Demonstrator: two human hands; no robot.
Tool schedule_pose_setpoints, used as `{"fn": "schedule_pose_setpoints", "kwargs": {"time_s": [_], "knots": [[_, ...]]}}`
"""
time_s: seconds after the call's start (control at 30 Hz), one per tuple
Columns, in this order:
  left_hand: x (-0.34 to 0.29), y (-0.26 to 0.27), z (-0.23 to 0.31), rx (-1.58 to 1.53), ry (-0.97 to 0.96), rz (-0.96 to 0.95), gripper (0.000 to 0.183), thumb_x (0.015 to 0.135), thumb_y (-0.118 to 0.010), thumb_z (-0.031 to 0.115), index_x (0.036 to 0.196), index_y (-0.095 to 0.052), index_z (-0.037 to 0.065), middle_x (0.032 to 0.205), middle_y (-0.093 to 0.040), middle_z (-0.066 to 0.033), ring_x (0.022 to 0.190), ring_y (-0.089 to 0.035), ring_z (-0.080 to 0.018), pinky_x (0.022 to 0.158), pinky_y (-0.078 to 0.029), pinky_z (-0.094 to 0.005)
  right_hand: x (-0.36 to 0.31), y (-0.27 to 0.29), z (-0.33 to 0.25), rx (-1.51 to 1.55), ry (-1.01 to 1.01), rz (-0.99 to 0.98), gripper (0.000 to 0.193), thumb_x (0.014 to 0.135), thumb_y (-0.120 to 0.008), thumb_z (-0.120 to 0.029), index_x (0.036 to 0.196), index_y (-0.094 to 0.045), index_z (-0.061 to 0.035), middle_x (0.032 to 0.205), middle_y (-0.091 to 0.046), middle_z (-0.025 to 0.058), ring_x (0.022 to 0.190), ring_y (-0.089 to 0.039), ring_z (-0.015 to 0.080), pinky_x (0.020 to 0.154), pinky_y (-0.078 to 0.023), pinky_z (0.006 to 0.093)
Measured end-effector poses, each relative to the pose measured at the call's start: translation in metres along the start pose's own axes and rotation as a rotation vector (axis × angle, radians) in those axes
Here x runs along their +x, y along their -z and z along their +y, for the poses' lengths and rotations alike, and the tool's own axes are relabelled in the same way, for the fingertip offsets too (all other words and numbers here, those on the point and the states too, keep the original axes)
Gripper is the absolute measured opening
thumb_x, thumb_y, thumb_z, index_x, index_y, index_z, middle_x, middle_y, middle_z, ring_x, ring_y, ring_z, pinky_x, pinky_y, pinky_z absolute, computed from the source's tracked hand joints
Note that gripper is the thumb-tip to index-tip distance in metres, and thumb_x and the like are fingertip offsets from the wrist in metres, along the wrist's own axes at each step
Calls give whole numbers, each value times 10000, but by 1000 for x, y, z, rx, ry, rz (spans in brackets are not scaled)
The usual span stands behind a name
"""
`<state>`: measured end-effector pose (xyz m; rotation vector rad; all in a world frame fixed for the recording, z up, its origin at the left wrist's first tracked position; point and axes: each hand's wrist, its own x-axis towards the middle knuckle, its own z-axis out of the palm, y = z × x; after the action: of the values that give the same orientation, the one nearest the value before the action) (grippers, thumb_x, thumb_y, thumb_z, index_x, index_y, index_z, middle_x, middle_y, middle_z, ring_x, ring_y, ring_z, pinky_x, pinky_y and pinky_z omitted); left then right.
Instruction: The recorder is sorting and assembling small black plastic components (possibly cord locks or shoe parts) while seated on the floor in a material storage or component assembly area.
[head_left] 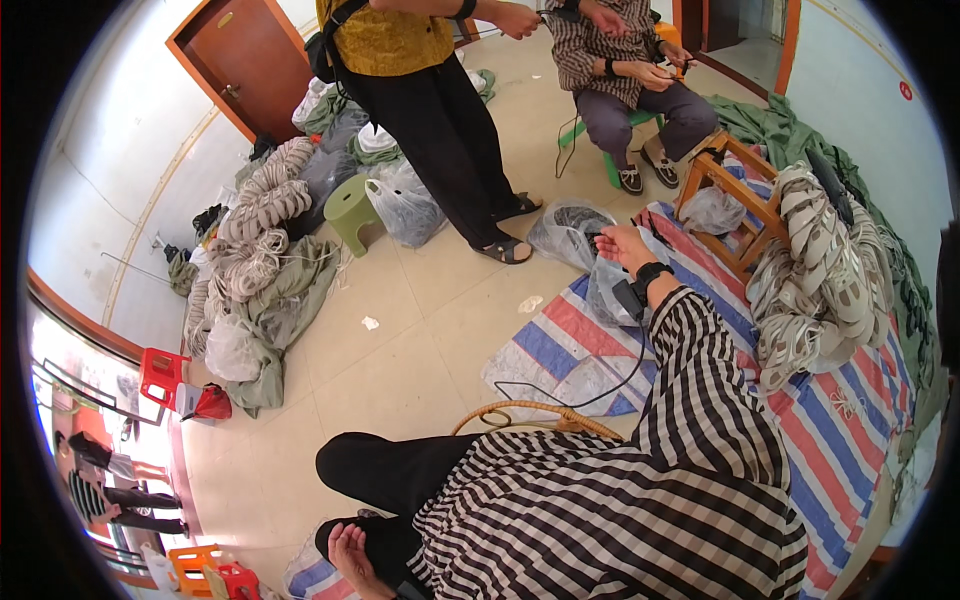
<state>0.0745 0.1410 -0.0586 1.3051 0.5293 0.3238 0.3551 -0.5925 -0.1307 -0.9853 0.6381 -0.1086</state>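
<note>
My left hand [351,556] rests by my black-trousered knee [365,465], its fingers apart and nothing in them. Stretched out from a checked sleeve, my right hand [626,247] is at a clear plastic bag [574,232] with dark contents. Its fingers are curled in, and what they hold, if anything, is too small to make out. A black strapped device [630,294] sits on that wrist, and a black cable [628,375] loops down from it. Below the hand, more clear plastic [606,290] lies on a striped sheet [560,345].
A standing person [420,110] and a seated person [625,90] are ahead. A wooden stool [735,205] stands beside bundled beige strappy pieces [815,260] on the right. More bundles [265,210], a green stool [350,212] and a filled bag [405,210] are left. A woven hoop [530,408] lies near my knees.
</note>
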Motion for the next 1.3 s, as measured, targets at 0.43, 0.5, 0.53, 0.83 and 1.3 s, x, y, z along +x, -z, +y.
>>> {"fn": "schedule_pose_setpoints", "kwargs": {"time_s": [0.43,0.5,0.53,0.83,1.3], "knots": [[-20,-21,26,104,-33,-129,248,864,-533,112,1048,-565,-51,958,-625,-157,908,-608,-243,858,-492,-344,4,8,-3,81,61,-34,119,844,-538,-125,922,-537,-36,778,-624,90,606,-588,182,544,-513,326],[2,-7,16,74,36,-126,236,860,-536,110,1032,-571,-49,952,-625,-154,893,-610,-241,848,-496,-340,10,7,-11,128,114,-3,134,845,-533,-132,944,-529,-42,797,-623,93,613,-587,184,546,-511,326],[8,1,13,65,75,-121,231,858,-538,109,1024,-573,-48,950,-626,-153,885,-611,-240,843,-498,-338,10,10,-15,141,115,-4,134,845,-533,-132,944,-529,-42,797,-623,93,613,-587,184,546,-511,326],[9,-4,16,61,129,-1,147,837,-558,89,905,-588,-38,804,-618,-114,751,-602,-222,723,-523,-329,-7,11,-51,289,199,92,152,855,-479,-103,998,-499,-58,790,-612,104,558,-570,180,497,-491,334],[22,32,-8,77,-71,-98,286,861,-558,151,1058,-574,-55,1063,-594,-175,996,-573,-294,926,-465,-421,-5,22,-87,328,284,140,150,868,-490,-122,1009,-497,-70,795,-606,75,620,-586,168,520,-500,302]]}}
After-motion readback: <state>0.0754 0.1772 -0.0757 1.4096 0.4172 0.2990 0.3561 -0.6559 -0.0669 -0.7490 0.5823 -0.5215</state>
